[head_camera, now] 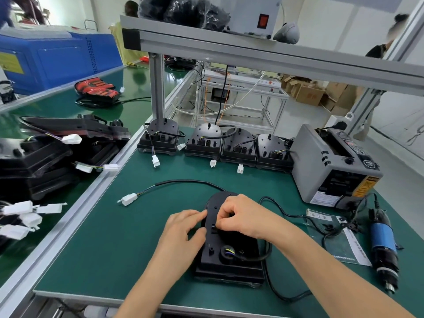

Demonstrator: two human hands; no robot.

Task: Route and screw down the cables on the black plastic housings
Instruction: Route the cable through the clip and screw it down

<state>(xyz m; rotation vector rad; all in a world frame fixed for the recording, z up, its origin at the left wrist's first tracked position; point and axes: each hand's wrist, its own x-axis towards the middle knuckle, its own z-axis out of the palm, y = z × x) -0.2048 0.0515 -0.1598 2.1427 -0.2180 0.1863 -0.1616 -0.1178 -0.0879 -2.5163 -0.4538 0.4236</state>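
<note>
Black plastic housing (231,260) lay flat on green surface (119,244), near front edge, centre. Left hand (183,228) braced housing's left edge, fingers loosely spread, tips touching, gripping nothing. Right hand (245,216) sat on housing's upper half, fingers curled with tips together; whether they pinched cable (188,180) could not be told. Cable arced away from housing's far end to white connector (129,199) on surface. Electric screwdriver (383,244) lay at right, untouched.
</note>
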